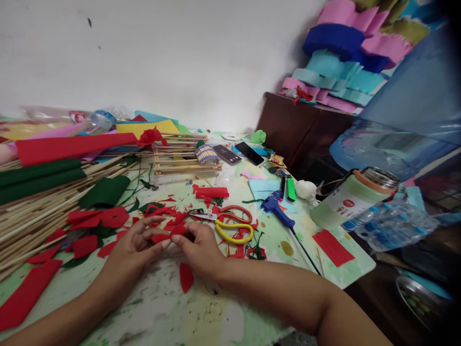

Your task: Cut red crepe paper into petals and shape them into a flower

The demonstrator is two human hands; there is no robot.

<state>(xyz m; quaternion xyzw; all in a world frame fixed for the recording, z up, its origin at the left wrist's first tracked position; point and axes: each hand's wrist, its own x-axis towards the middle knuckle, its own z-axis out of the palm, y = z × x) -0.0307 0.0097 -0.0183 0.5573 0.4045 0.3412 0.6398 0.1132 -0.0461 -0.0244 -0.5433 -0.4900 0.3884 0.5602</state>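
Note:
A small red piece (161, 238) is pinched between the thumb and fingers of my left hand (142, 240). My right hand (198, 245) grips a red piece (178, 230) right beside it, and the two hands nearly meet. On the table just below them lies a loose red petal-shaped piece (186, 278). Scissors (216, 217) with one orange and one yellow handle rest among red and green scraps beyond my right hand. A rolled red strip (212, 192) lies farther back.
Bamboo sticks (46, 211) and coloured sheets cover the left side. A blue glue gun (277, 210), two phones (249, 154), a green flask (345, 199) and a red rectangle (333, 248) are at the right. Crepe rolls (334, 72) sit on a brown cabinet (288, 127).

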